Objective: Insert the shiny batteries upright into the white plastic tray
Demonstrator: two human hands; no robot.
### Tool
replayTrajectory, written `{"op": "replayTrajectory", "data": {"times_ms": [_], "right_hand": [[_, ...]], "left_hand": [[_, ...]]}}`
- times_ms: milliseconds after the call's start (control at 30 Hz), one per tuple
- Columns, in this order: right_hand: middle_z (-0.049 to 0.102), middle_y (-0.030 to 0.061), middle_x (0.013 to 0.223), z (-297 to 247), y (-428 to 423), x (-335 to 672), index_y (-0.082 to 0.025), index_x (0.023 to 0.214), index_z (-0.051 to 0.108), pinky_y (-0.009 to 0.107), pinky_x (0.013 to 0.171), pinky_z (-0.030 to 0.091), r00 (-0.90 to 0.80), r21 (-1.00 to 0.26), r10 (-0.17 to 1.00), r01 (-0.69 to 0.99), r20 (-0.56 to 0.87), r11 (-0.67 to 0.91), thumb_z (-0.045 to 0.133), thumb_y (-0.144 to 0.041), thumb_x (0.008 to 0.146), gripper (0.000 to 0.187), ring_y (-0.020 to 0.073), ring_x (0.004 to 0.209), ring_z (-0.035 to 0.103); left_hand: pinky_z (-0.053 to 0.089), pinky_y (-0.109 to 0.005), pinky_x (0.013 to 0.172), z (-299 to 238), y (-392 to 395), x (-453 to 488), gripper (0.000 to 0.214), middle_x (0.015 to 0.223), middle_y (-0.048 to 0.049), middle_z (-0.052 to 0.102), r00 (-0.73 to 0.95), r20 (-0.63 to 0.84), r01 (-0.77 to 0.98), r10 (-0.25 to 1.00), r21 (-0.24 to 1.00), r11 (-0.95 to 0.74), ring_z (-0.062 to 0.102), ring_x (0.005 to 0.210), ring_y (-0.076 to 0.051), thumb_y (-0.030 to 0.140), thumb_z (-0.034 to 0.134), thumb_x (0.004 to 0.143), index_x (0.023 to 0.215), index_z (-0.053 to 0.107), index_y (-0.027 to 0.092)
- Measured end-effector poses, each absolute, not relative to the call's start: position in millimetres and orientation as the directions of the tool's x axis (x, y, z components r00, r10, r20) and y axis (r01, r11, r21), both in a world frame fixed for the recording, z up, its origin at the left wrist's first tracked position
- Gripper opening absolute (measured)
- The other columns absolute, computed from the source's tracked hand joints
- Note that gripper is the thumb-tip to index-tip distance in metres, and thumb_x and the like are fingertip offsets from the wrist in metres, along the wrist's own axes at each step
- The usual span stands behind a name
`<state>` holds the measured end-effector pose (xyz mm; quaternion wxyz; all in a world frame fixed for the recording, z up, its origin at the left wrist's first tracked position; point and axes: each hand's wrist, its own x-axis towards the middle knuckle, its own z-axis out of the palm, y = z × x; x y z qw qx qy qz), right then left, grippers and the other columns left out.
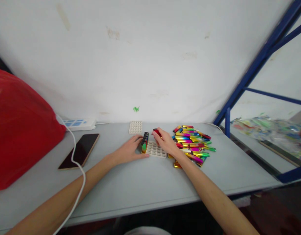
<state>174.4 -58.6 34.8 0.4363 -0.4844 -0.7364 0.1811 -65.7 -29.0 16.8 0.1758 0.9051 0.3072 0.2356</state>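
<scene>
- A white holed tray [155, 149] is seen lying flat on the grey table [145, 182], near the middle of it; every place below is given from this tray.
- A short row of lighters [144, 143] is stood upright in the tray's left edge, dark caps up.
- The left hand [129, 150] is laid flat against the tray's left side, fingers stretched out and loosely spread, the fingertips touching the row of lighters; nothing is clasped in it.
- The right hand [166, 141] is held over the tray's far right corner, fingers curled in, and a red lighter [157, 132] is pinched at the fingertips, just above the tray's back edge.
- Just right of the tray, a heap of bright, many-coloured lighters [192, 143] is spread on the table, partly under the right wrist.
- Just behind the tray, a second white holed tray [135, 127] is lying near the wall.
- Well to the left of the tray, a dark phone [79, 150] is lying face up, and a white cable [74, 153] is draped across it.
- Behind the phone, a white power strip [79, 123] is set against the wall.
- Far left of the tray, a large red bag [18, 127] is resting on the table.
- Far right of the tray, a blue metal frame [258, 62] is seen rising beyond the table's edge.
</scene>
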Motion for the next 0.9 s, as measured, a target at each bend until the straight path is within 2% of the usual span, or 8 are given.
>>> {"op": "replayTrajectory", "data": {"times_ms": [100, 200, 300, 467, 633, 700, 800, 900], "right_hand": [[0.065, 0.0058, 0.092, 34, -57, 178, -0.023, 0.088, 0.059, 0.032, 0.079, 0.047, -0.216, -0.594, 0.808, 0.580, 0.548, 0.557, 0.040, -0.055, 0.112, 0.044, 0.0203, 0.087, 0.062], [0.062, 0.0031, 0.080, 35, -57, 180, -0.022, 0.076, 0.056, 0.031, 0.076, 0.045, -0.264, -0.502, 0.798, 0.660, 0.541, 0.559, 0.046, -0.054, 0.111, 0.049, 0.0191, 0.078, 0.059], [0.061, -0.0006, 0.068, 35, -57, 181, -0.022, 0.072, 0.056, 0.029, 0.068, 0.039, -0.250, -0.507, 0.846, 0.708, 0.471, 0.492, 0.053, -0.047, 0.111, 0.046, 0.0167, 0.065, 0.056], [0.074, 0.0029, 0.079, 36, -55, 182, -0.020, 0.086, 0.065, 0.027, 0.070, 0.041, -0.240, -0.542, 0.903, 0.734, 0.357, 0.409, 0.058, -0.036, 0.111, 0.031, 0.0182, 0.073, 0.068], [0.076, 0.0102, 0.095, 36, -53, 180, -0.017, 0.093, 0.068, 0.029, 0.082, 0.047, -0.330, -0.317, 0.872, 0.836, 0.362, 0.448, 0.062, -0.035, 0.110, 0.026, 0.0219, 0.090, 0.069], [0.075, 0.0113, 0.099, 34, -52, 175, -0.016, 0.098, 0.069, 0.030, 0.084, 0.048, -0.365, -0.266, 0.869, 0.848, 0.333, 0.458, 0.060, -0.035, 0.111, 0.024, 0.0222, 0.092, 0.069], [0.075, 0.0114, 0.101, 34, -51, 174, -0.016, 0.104, 0.070, 0.033, 0.086, 0.050, -0.395, -0.296, 0.864, 0.824, 0.313, 0.483, 0.055, -0.038, 0.113, 0.028, 0.0225, 0.091, 0.069], [0.077, 0.0116, 0.109, 40, -49, 192, -0.017, 0.117, 0.073, 0.035, 0.096, 0.051, -0.385, -0.405, 0.828, 0.736, 0.408, 0.542, 0.049, -0.038, 0.114, 0.032, 0.0229, 0.101, 0.070]], "left_hand": [[0.046, -0.055, 0.124, 17, -29, -66, 0.080, 0.145, -0.0175, 0.064, 0.701, 0.335, 0.461, 0.629, 0.461, -0.759, 0.060, 0.138, -0.040, 0.076, 0.075, 0.084, 0.140, 0.064, 0.019], [0.047, -0.055, 0.123, 18, -29, -66, 0.080, 0.145, -0.0175, 0.064, 0.705, 0.336, 0.456, 0.624, 0.459, -0.762, 0.060, 0.137, -0.040, 0.076, 0.076, 0.084, 0.141, 0.065, 0.020], [0.048, -0.054, 0.123, 19, -30, -66, 0.079, 0.143, -0.0168, 0.064, 0.705, 0.324, 0.467, 0.631, 0.457, -0.757, 0.061, 0.136, -0.039, 0.075, 0.076, 0.084, 0.141, 0.065, 0.021], [0.048, -0.051, 0.123, 20, -31, -66, 0.081, 0.144, -0.0166, 0.063, 0.706, 0.308, 0.487, 0.637, 0.443, -0.753, 0.060, 0.137, -0.038, 0.078, 0.073, 0.085, 0.142, 0.064, 0.021], [0.046, -0.051, 0.124, 18, -30, -67, 0.083, 0.145, -0.0181, 0.062, 0.717, 0.299, 0.488, 0.629, 0.430, -0.760, 0.058, 0.139, -0.038, 0.077, 0.072, 0.087, 0.145, 0.061, 0.019], [0.046, -0.051, 0.123, 18, -30, -67, 0.081, 0.145, -0.0172, 0.063, 0.720, 0.307, 0.476, 0.622, 0.432, -0.766, 0.059, 0.138, -0.037, 0.076, 0.073, 0.087, 0.144, 0.061, 0.020], [0.045, -0.053, 0.124, 16, -29, -67, 0.081, 0.147, -0.0182, 0.062, 0.711, 0.308, 0.481, 0.632, 0.442, -0.757, 0.059, 0.139, -0.039, 0.075, 0.075, 0.085, 0.143, 0.062, 0.020], [0.044, -0.054, 0.125, 15, -28, -67, 0.083, 0.150, -0.0191, 0.061, 0.703, 0.301, 0.495, 0.645, 0.444, -0.747, 0.057, 0.142, -0.040, 0.076, 0.075, 0.084, 0.143, 0.063, 0.020]]}}
